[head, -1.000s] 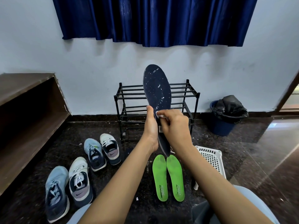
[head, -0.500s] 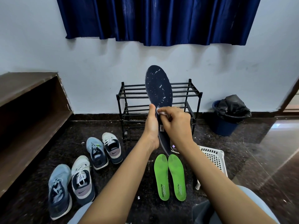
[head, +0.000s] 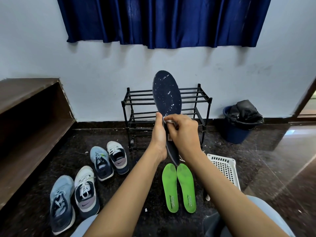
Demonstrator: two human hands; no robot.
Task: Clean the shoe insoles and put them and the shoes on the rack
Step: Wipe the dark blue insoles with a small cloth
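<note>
Green foam identifies the two green insoles (head: 177, 187), which lie flat and side by side on the dark floor (head: 256, 168) in front of the rack, nearest the seated person. The near pair of shoes (head: 85, 190) and the far pair of shoes (head: 118, 158) stand on the floor in front of the rack and to its left. A white basket (head: 224, 168) sits in front of the rack and to its right, partly hidden by the forearm. Directly in front of the rack, the left hand (head: 159, 134) grips the navy insole (head: 167, 94) by its left edge and holds it upright, toe end up. The surface of the insole carries white flecks. The right hand (head: 183, 132), fingers curled, pinches a white cloth (head: 166, 120) against the middle of the insole. The black rack (head: 136, 106) stands against the wall. A blue bin (head: 237, 134) with a black liner stands to the right of the rack, a wooden shelf (head: 25, 117) to its left, and a blue curtain (head: 162, 21) hangs above it.
</note>
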